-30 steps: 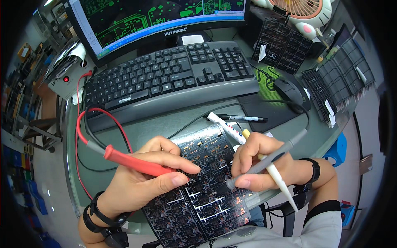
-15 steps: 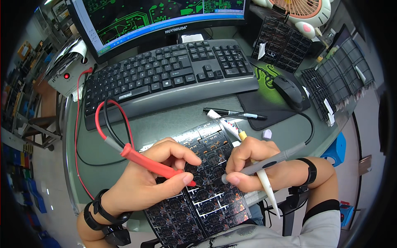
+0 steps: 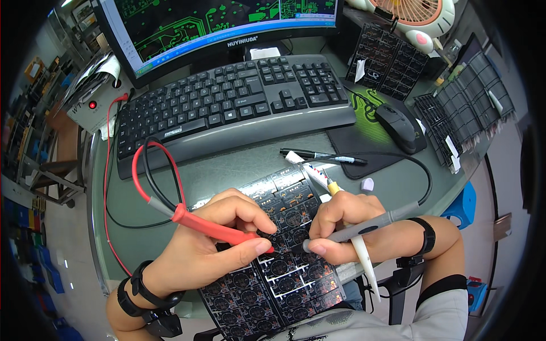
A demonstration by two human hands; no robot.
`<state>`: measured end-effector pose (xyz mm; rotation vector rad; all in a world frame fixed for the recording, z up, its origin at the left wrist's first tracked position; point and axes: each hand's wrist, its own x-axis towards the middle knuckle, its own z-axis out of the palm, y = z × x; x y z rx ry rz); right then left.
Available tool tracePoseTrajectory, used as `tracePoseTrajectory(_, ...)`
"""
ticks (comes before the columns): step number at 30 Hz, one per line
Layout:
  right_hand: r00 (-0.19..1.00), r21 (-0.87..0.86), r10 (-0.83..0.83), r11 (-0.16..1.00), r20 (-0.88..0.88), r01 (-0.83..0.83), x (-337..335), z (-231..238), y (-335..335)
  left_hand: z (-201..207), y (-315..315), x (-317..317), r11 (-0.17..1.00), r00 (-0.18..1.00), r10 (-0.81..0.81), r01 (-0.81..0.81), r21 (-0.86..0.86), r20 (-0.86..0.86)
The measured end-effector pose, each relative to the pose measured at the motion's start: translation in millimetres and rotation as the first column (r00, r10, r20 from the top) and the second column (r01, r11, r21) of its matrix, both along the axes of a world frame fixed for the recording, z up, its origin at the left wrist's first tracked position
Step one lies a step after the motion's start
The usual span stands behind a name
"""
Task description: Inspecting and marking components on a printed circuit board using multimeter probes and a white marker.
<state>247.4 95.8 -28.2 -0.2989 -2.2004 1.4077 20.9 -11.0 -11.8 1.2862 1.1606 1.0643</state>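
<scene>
My left hand [image 3: 196, 250] is closed around a red test probe [image 3: 211, 228], pinching it near the tip. My right hand [image 3: 347, 219] grips a grey test probe [image 3: 372, 223] whose dark tip points left. Both tips are close together over a black circuit board panel [image 3: 293, 287], marked with repeated round patterns and white lines; contact cannot be made out. Also tucked in the right hand is a slim tool with a yellow collar [image 3: 334, 187] and a thin tip; a white tapered end [image 3: 367, 267] sticks out below that hand.
Beyond the board lie a black marker [image 3: 324, 156], a keyboard [image 3: 227, 108], a mouse [image 3: 395, 125] on its pad and a monitor [image 3: 227, 28]. More board panels [image 3: 387, 59] stand at right by a fan [image 3: 418, 14]. Probe leads [image 3: 107, 187] loop across the desk.
The red probe's tip has shifted slightly right and up, nearer the grey probe's tip. My right hand and the board have hardly moved.
</scene>
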Motion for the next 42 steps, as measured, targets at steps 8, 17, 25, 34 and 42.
tracePoseTrajectory(8,1.000,0.014,0.007,1.000,-0.001,-0.007,-1.7,-0.8,-0.5,-2.0,0.8,-0.7,0.998,1.000,-0.011,0.012,0.061,-0.014)
tracePoseTrajectory(17,1.000,0.040,0.007,0.999,-0.024,-0.006,-1.7,-1.0,-0.4,-0.6,1.8,-0.2,0.996,0.998,-0.022,0.026,0.080,-0.052)
tracePoseTrajectory(25,1.000,0.104,-0.003,0.995,-0.031,0.006,-3.0,-0.1,-0.5,-1.0,3.9,-0.2,0.977,0.984,-0.032,0.068,0.200,-0.176)
tracePoseTrajectory(34,0.997,0.096,-0.028,0.995,-0.067,0.034,-4.9,-0.8,-2.7,-1.3,2.6,2.3,0.979,0.985,-0.029,0.062,0.192,-0.169)
tracePoseTrajectory(42,0.998,0.084,-0.018,0.996,-0.062,0.023,-4.9,0.0,-2.5,-2.1,2.8,1.8,0.976,0.985,-0.034,0.069,0.205,-0.171)
